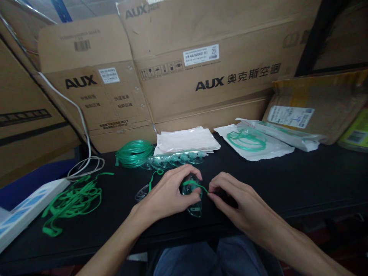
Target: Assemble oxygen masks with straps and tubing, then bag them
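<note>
My left hand (pixel 178 189) is closed around a clear green-tinted oxygen mask (pixel 195 209) above the front part of the black table. A green elastic strap (pixel 203 188) runs across the mask to my right hand (pixel 230 191), which pinches its end between thumb and fingertips. Partly hidden behind my left wrist lies another clear mask (pixel 141 193), with a green strap looping up from it. Beyond my hands, several clear masks (pixel 172 160) lie nested in a row.
Green tubing (pixel 135 151) lies coiled beside white packets (pixel 186 140). Loose green straps (pixel 74 201) are heaped near a white power strip (pixel 34 209). An opened packet with tubing (pixel 247 140) sits at the back right. Cardboard boxes (pixel 172 92) wall off the rear.
</note>
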Demonstrator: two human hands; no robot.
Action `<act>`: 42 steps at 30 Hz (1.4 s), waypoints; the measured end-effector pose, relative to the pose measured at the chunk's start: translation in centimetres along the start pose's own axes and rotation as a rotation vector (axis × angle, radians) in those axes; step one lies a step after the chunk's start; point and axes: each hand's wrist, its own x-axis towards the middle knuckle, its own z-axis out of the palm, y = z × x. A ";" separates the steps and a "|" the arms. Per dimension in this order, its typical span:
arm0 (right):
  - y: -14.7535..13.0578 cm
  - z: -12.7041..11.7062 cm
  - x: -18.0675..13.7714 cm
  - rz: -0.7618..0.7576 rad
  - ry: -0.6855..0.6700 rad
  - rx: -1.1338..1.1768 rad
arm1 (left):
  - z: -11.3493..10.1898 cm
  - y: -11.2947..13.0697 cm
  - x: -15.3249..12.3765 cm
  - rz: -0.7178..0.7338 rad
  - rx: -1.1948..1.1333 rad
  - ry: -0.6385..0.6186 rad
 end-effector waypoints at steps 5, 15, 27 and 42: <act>-1.1 1.0 -0.7 -0.097 -0.011 0.051 | -0.1 0.2 -0.1 -0.048 -0.047 0.006; -0.8 2.2 -0.8 -0.156 -0.045 -0.095 | -6.6 -3.4 -2.5 -0.178 0.231 0.254; -0.8 2.4 -0.8 -0.131 0.063 -0.055 | -5.4 -7.6 -3.8 -0.191 0.552 -0.008; -3.1 2.1 2.6 -0.284 -0.085 -0.407 | -4.9 -4.5 -2.2 -0.371 -0.105 0.266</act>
